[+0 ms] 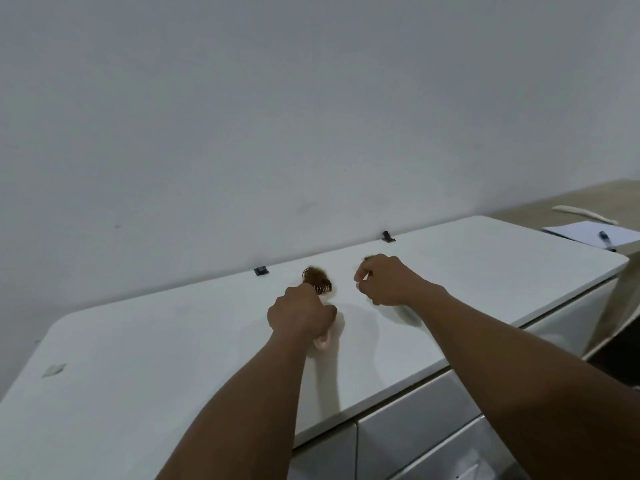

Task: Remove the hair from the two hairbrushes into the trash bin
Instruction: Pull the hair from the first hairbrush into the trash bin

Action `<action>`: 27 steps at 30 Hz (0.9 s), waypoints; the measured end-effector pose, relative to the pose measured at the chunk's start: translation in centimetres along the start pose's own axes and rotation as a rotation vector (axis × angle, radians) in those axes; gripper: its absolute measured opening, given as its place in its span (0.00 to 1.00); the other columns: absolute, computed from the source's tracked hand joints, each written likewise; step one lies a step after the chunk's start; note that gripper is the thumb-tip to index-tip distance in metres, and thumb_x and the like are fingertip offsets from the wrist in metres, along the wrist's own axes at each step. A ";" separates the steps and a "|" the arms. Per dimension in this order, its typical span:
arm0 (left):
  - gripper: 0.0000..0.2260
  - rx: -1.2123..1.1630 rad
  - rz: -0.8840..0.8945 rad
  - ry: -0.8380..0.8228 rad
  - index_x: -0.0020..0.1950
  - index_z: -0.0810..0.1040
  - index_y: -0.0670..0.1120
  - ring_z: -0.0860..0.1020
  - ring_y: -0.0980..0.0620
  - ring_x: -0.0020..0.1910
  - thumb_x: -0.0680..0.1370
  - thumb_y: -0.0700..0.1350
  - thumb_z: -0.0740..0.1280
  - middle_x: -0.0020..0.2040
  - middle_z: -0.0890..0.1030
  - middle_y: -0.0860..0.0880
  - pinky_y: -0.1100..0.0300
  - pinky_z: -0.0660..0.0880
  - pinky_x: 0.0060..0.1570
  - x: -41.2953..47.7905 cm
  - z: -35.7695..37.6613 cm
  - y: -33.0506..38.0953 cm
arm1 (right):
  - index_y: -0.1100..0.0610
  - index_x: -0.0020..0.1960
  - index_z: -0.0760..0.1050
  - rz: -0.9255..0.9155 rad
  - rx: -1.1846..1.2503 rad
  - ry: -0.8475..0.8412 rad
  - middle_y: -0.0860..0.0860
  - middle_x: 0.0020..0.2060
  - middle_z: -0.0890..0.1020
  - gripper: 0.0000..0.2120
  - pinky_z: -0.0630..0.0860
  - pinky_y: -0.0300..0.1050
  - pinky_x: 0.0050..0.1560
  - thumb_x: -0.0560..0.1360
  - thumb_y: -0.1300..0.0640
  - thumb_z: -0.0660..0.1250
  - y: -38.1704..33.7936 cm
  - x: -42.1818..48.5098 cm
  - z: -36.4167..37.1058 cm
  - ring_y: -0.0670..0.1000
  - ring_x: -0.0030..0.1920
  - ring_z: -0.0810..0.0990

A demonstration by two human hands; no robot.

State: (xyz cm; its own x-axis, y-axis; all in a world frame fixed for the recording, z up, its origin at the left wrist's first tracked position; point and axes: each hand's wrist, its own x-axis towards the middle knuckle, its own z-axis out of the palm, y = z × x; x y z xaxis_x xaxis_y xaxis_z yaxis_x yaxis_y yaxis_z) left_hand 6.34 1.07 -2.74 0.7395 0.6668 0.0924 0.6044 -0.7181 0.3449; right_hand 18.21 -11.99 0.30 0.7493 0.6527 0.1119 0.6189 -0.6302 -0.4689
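Observation:
My left hand (300,313) is closed around the pale pink handle of a hairbrush (321,341), held above the white counter (173,341). A clump of reddish-brown hair (317,277) covers the brush head past my knuckles. To the right, my right hand (384,280) has its fingers pinched together; a small dark tuft of hair (367,258) shows at its top. The two hands are a short gap apart. I see no second brush and no trash bin.
Two small dark clips (260,270) (388,236) sit at the counter's back edge against the grey wall. Drawer fronts (415,427) lie below the counter. At far right a wooden surface holds paper (588,233), a pen (606,239) and a pale curved object (583,214).

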 end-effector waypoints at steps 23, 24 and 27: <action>0.13 -0.545 0.723 -0.117 0.50 0.70 0.47 0.77 0.49 0.40 0.73 0.51 0.70 0.40 0.77 0.52 0.57 0.67 0.33 -17.7 6.2 17.5 | 0.63 0.49 0.80 0.461 0.826 0.458 0.61 0.48 0.87 0.11 0.85 0.49 0.42 0.74 0.56 0.76 13.3 -23.0 -11.2 0.55 0.43 0.87; 0.13 -0.543 0.738 -0.149 0.50 0.71 0.48 0.78 0.49 0.41 0.73 0.51 0.70 0.40 0.77 0.52 0.57 0.68 0.33 -18.4 7.6 18.2 | 0.64 0.50 0.80 0.496 0.831 0.475 0.61 0.48 0.87 0.11 0.86 0.49 0.42 0.74 0.57 0.76 14.8 -23.9 -10.6 0.55 0.42 0.88; 0.14 -0.514 0.740 -0.259 0.51 0.72 0.48 0.80 0.46 0.43 0.72 0.53 0.70 0.44 0.81 0.49 0.53 0.76 0.39 -19.9 11.9 19.4 | 0.66 0.48 0.79 0.616 0.824 0.503 0.61 0.39 0.86 0.11 0.86 0.53 0.46 0.74 0.58 0.76 19.3 -26.1 -8.2 0.53 0.36 0.87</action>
State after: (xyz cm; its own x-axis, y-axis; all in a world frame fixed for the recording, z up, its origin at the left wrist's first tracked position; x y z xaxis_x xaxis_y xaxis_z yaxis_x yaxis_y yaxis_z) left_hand 6.90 -28.52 -9.03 0.9640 -0.0338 0.2639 -0.2055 -0.7245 0.6579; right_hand 12.49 -44.60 -4.48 0.9959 -0.0308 -0.0849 -0.0893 -0.1961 -0.9765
